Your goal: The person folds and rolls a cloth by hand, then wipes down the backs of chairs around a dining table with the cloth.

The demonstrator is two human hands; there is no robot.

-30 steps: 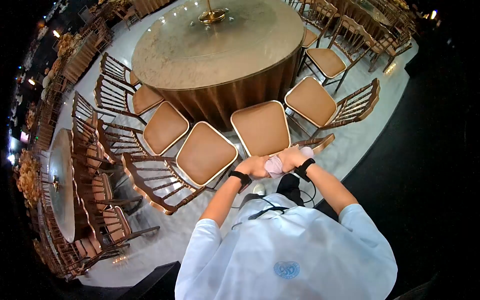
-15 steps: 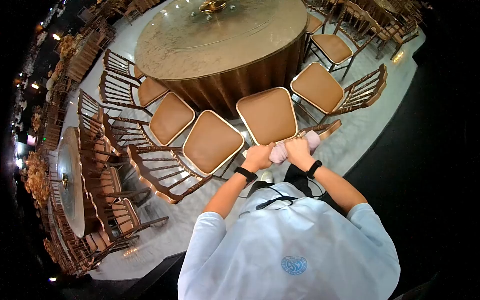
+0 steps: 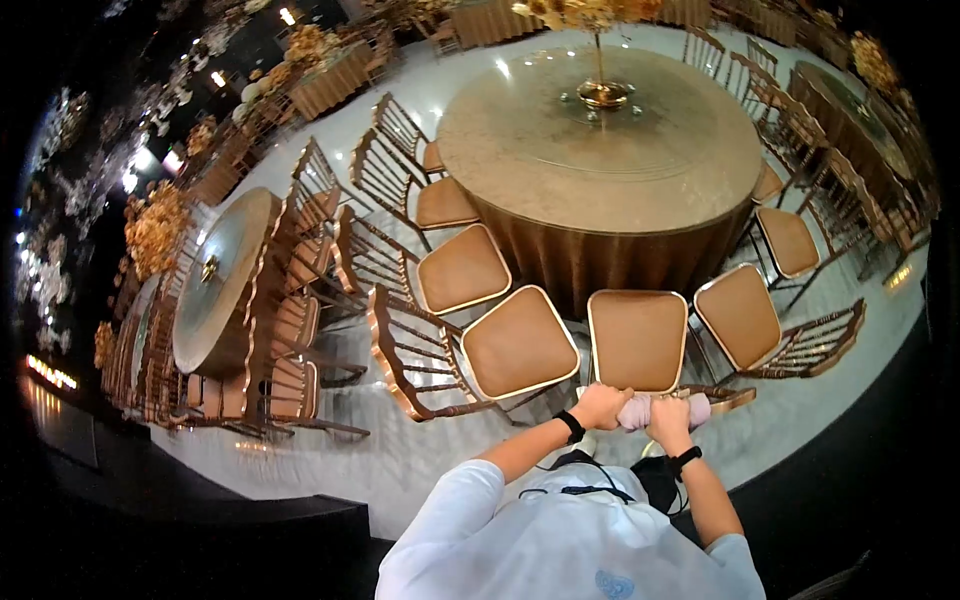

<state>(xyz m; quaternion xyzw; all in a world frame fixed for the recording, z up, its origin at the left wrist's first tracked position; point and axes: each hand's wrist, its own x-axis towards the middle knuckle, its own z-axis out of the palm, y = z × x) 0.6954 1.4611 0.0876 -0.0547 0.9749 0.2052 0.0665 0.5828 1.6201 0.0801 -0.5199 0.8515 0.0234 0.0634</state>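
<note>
A pale pink cloth is bunched between my two hands at the back of a wooden chair. My left hand is closed around its left part, and my right hand grips it further right, with one end sticking out beyond the fingers. Just in front of my hands lies the chair's tan seat with a light rim. The chair's top rail shows to the right of my right hand, and the rest of its back is hidden.
A large round table with a brown skirt and a gold centrepiece stands ahead. Chairs surround it, one close on the left, another on the right. A second round table is further left. Dark floor borders the right.
The view has turned left and lifted, so the tables and chairs appear further right. My hands stay on the cloth by the chair back.
</note>
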